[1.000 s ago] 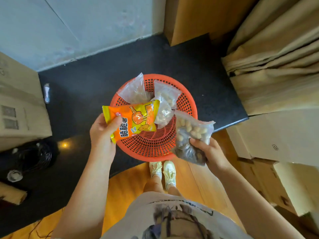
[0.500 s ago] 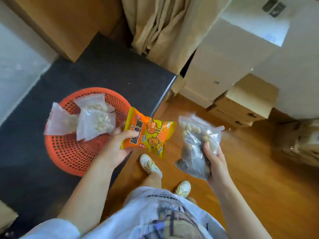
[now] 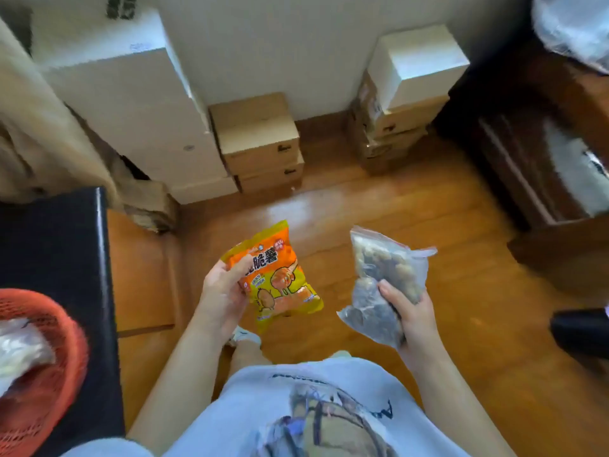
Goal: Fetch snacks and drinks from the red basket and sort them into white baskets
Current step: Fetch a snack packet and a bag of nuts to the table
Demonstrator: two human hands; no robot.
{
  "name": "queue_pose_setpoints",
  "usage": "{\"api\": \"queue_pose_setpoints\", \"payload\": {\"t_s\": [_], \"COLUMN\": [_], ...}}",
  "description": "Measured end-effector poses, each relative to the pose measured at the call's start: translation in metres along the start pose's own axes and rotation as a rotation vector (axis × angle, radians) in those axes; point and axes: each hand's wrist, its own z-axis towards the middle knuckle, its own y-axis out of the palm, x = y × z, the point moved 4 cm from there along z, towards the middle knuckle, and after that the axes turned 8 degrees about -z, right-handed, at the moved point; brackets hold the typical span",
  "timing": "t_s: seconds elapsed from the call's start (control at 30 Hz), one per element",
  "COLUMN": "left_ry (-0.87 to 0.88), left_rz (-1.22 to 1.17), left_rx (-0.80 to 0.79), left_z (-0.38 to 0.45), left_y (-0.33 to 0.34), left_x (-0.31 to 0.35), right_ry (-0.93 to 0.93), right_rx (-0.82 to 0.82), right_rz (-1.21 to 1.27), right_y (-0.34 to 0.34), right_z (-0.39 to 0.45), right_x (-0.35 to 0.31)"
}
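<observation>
My left hand (image 3: 222, 293) grips an orange and yellow snack packet (image 3: 280, 278) by its left edge, held over the wooden floor. My right hand (image 3: 410, 310) holds a clear zip bag of nuts and dark pieces (image 3: 382, 275), fingers curled round its lower part. The red basket (image 3: 43, 384) sits at the lower left on a black mat (image 3: 56, 245), with a clear bag (image 3: 19, 351) still inside. No white basket is in view.
Stacked cardboard boxes (image 3: 260, 143) stand against the wall ahead, more boxes (image 3: 402, 103) to the right. A dark wooden cabinet (image 3: 540, 153) fills the right side. A black object (image 3: 580, 334) lies at the right edge. Bare wooden floor (image 3: 362, 206) stretches ahead.
The view has swung to the right, away from the red basket, which slid to the lower left corner. Both hands carried their packets along; the grips are unchanged.
</observation>
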Motion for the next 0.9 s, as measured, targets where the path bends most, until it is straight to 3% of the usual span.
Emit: {"api": "queue_pose_setpoints", "payload": {"t_s": [0.07,0.23,0.43,0.67,0.9], "left_ry": [-0.001,-0.187,-0.313,-0.298,-0.3], "left_rz": [0.014,0.126,0.436,0.787,0.915], "left_rx": [-0.07,-0.293,-0.462,-0.652,-0.886], "left_z": [-0.023,-0.066,-0.082,-0.099,-0.136], "left_y": [0.051,0.167,0.27,0.386,0.538], "left_x": [-0.028,-0.1,-0.167,-0.251,-0.331], "right_ry": [-0.014,-0.057,-0.091,-0.094,-0.111], "right_rx": [0.102,0.394,0.73,1.022,1.227], "right_rz": [0.094,0.213,0.428,0.61,0.665], "right_y": [-0.054,-0.172,-0.268,-0.357,-0.472], "right_z": [-0.018,-0.059,-0.11,-0.141,-0.147], "right_x": [-0.002,0.005,0.035,0.047,0.007]}}
